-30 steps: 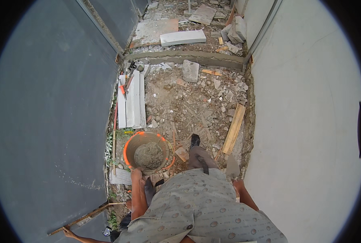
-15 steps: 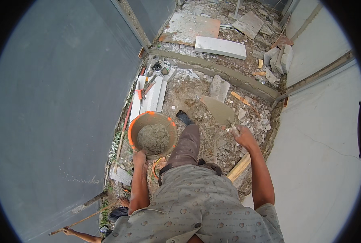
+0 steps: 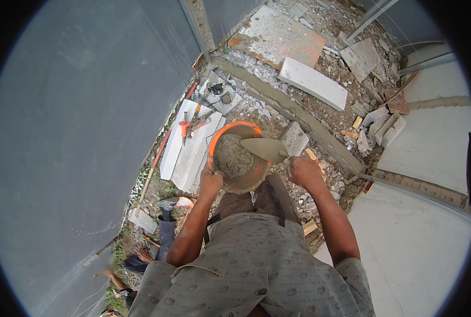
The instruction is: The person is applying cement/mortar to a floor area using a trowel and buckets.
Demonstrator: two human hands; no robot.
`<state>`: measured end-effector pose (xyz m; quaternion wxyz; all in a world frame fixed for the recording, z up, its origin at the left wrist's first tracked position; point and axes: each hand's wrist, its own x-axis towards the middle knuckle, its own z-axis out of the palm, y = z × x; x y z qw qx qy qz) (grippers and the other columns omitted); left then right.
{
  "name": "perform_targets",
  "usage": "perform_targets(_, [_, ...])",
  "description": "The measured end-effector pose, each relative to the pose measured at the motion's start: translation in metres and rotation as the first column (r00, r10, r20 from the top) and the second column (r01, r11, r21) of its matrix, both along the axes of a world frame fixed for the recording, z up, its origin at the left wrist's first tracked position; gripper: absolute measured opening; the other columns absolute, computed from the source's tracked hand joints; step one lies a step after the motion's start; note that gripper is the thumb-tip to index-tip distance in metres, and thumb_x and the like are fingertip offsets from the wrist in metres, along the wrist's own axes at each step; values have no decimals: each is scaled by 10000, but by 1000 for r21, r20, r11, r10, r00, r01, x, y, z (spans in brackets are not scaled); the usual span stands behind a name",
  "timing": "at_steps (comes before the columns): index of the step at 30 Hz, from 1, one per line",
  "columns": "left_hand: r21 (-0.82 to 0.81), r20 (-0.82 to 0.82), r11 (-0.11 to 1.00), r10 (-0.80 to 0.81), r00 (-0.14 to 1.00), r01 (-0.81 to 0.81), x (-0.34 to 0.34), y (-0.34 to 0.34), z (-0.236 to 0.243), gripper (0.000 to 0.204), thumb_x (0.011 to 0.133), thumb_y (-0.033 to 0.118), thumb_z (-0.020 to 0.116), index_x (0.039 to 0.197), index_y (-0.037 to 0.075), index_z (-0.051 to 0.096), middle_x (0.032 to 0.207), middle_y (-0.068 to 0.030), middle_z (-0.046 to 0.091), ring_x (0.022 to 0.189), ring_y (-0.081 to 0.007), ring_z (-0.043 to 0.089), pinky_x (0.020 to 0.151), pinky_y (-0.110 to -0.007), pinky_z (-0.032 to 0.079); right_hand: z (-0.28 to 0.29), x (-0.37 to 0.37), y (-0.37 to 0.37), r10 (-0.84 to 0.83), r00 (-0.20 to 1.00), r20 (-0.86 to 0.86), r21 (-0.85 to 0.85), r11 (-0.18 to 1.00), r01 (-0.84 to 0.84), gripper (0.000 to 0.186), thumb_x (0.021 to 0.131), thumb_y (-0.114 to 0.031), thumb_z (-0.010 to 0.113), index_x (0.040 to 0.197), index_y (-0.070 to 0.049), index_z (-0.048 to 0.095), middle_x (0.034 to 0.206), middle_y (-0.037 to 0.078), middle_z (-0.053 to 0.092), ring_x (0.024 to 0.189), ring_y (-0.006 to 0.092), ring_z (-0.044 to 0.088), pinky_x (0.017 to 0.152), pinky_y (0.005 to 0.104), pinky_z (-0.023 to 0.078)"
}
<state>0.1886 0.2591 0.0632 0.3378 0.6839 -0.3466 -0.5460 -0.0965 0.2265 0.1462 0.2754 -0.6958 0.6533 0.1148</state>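
An orange-rimmed bucket (image 3: pixel 256 182) hangs in front of my body, part full of wet grey mortar (image 3: pixel 233 157). My left hand (image 3: pixel 211 182) is closed on its near left rim. On the right, my right hand (image 3: pixel 305 171) is wrapped round the handle of a mortar-coated trowel (image 3: pixel 265 149). Its broad blade lies across the bucket's right side, with the tip over the mortar. Whether the tip touches the mortar I cannot tell. Most of the trowel's handle is hidden in my fist.
Left of the bucket, white blocks (image 3: pixel 178 153) carry an orange-handled chisel (image 3: pixel 184 126) and a hammer (image 3: pixel 199 124). A low mortar-topped ledge (image 3: pixel 293 108) crosses ahead; beyond it lie a white slab (image 3: pixel 313 83) and a stained board (image 3: pixel 277 37). Rubble covers the ground. A co-worker's leg (image 3: pixel 166 235) shows at lower left.
The bucket has come up and right, closer to my right hand. The trowel blade has swung from over the rubble to across the bucket. My view has turned, and more of the co-worker shows.
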Motion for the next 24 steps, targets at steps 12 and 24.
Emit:
perform_targets(12, [-2, 203, 1000, 10, 979, -10, -53, -105, 6, 515, 742, 1, 497, 1256, 15, 463, 1095, -167, 594, 1033, -250, 561, 906, -326, 407, -35, 1, -105, 284, 935, 212, -1, 957, -290, 225, 787, -201, 542, 801, -2, 646, 806, 200, 640, 791, 345, 632, 688, 450, 491])
perform_targets(24, [43, 111, 987, 150, 982, -156, -120, -209, 18, 492, 730, -54, 446, 1217, 4, 489, 1072, -90, 597, 975, -166, 558, 869, -277, 418, -56, -41, -233, 421, 900, 117, 2, 906, -424, 168, 778, -147, 534, 786, -33, 657, 776, 155, 654, 731, 334, 649, 672, 441, 514])
